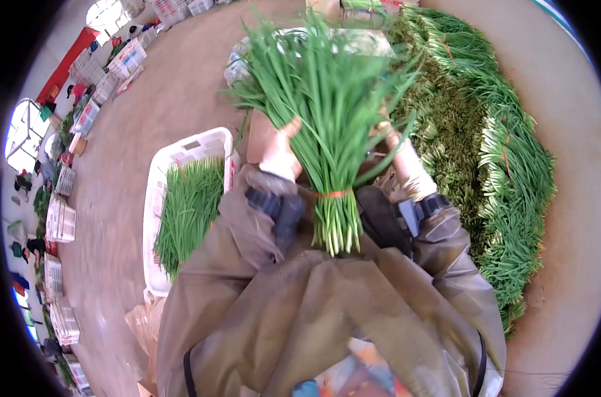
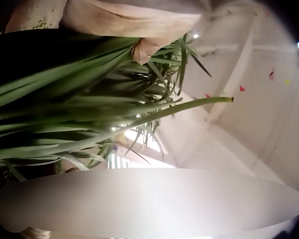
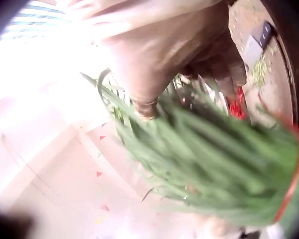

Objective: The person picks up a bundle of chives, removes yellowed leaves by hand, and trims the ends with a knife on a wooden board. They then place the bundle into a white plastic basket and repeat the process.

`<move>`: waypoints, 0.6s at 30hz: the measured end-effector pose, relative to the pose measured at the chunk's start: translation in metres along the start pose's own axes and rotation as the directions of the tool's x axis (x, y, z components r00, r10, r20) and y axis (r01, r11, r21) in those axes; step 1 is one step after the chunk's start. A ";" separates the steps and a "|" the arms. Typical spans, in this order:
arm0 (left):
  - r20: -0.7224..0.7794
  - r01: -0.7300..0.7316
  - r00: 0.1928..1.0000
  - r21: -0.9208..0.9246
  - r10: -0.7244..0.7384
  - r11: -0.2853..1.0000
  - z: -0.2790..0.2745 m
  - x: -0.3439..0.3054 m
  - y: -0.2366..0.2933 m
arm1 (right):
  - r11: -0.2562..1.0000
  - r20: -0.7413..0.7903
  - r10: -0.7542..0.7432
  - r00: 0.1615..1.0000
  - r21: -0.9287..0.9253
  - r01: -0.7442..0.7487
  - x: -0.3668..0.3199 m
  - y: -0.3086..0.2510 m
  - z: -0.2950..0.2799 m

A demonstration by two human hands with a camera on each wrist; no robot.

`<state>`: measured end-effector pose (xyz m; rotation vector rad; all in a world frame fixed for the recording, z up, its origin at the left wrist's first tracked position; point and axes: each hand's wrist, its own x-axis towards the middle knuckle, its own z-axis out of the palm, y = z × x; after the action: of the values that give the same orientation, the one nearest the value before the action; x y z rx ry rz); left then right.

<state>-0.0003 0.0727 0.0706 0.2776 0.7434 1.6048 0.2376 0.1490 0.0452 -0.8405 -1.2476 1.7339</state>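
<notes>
A large bunch of garlic chives (image 1: 327, 132) stands upright in front of the body, pale cut ends down and long leaves fanning up. A red-orange band (image 1: 333, 194) ties it low, near the white ends. My left hand (image 1: 280, 153) grips its left side, the thumb lying over the leaves. On the opposite side my right hand (image 1: 394, 139) holds the leaves, partly hidden by them. In the right wrist view, the right thumb lies on the near side of the chives, the other fingers behind. The left wrist view shows the left thumb (image 2: 144, 50) against the leaves.
At left stands a white plastic crate (image 1: 156, 218) holding more chives (image 1: 191, 212). A long heap of banded chives (image 1: 512, 165) lies at right. The right wrist view shows a knife (image 3: 259, 45) and red bands (image 3: 236, 107) on the worktop. Stacked crates (image 1: 61, 221) line the far left.
</notes>
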 end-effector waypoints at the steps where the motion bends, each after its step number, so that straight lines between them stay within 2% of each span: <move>1: -0.076 0.062 0.995 -0.023 -0.064 0.998 -0.002 0.008 0.016 | 0.981 -0.054 -0.064 0.996 -0.186 0.053 0.004 0.007 -0.019; 2: -0.133 0.028 0.991 -0.038 -0.033 0.999 -0.012 0.027 0.022 | 0.912 -0.058 -0.145 0.988 -0.395 0.111 0.003 0.012 -0.027; 3: -0.179 -0.017 0.984 -0.037 0.011 0.999 -0.024 0.042 0.026 | 0.741 0.033 -0.286 0.958 -0.625 0.243 -0.001 0.019 -0.028; 4: -0.206 -0.058 0.977 -0.024 0.052 0.998 -0.031 0.053 0.030 | 0.460 0.187 -0.422 0.887 -0.799 0.388 -0.003 0.026 -0.028; 5: -0.220 -0.062 0.974 -0.017 0.057 0.998 -0.039 0.061 0.029 | 0.213 0.330 -0.511 0.794 -0.846 0.489 -0.002 0.036 -0.026; 6: -0.221 -0.060 0.974 -0.013 0.056 0.998 -0.042 0.066 0.028 | 0.113 0.462 -0.483 0.744 -0.810 0.576 0.001 0.043 -0.019; 7: -0.207 0.057 0.976 -0.045 -0.065 0.997 -0.030 0.051 0.024 | -0.051 0.558 -0.476 0.679 -0.789 0.613 0.008 0.043 -0.007; 8: -0.209 0.112 0.970 -0.074 -0.126 0.991 -0.028 0.047 0.019 | 0.121 0.516 -0.484 0.706 -0.760 0.638 0.013 0.042 0.005; 9: -0.209 0.105 0.971 -0.065 -0.117 0.992 -0.030 0.048 0.007 | 0.288 0.472 -0.491 0.732 -0.705 0.648 0.015 0.035 0.021; 10: -0.209 0.097 0.972 -0.057 -0.107 0.994 -0.039 0.051 -0.007 | 0.249 0.510 -0.516 0.688 -0.680 0.690 0.019 0.032 0.026; 11: -0.008 0.125 0.992 -0.043 -0.125 0.991 -0.055 0.050 -0.018 | 0.176 0.558 -0.536 0.633 -0.660 0.731 0.019 0.026 0.028; 13: 0.172 0.148 0.973 0.057 -0.156 0.987 -0.047 0.021 -0.017 | 0.035 0.635 -0.547 0.545 -0.634 0.773 0.021 0.018 0.031; 14: 0.284 -0.064 0.957 0.391 -0.054 0.918 -0.032 -0.003 -0.011 | 0.008 0.644 -0.555 0.527 -0.629 0.777 0.020 0.014 0.034; 15: 0.390 -0.307 0.919 0.633 0.049 0.711 -0.017 -0.026 -0.004 | 0.280 0.509 -0.581 0.635 -0.608 0.743 0.023 0.013 0.035; 16: 0.399 -0.277 0.911 0.780 -0.105 0.561 -0.025 -0.027 0.011 | 0.503 0.408 -0.541 0.736 -0.544 0.671 0.018 0.003 0.035; 17: 0.399 -0.290 0.880 0.881 -0.256 0.375 -0.033 -0.027 0.027 | 0.731 0.315 -0.437 0.843 -0.422 0.537 0.009 -0.009 0.038; 18: 0.147 0.196 0.779 0.867 -0.610 0.459 -0.047 -0.019 0.054 | 0.858 0.268 -0.350 0.898 -0.292 0.422 0.001 -0.022 0.039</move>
<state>-0.0674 0.0402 0.0719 1.0345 1.0599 0.5499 0.2083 0.1371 0.0770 -0.5521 -1.7632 1.3161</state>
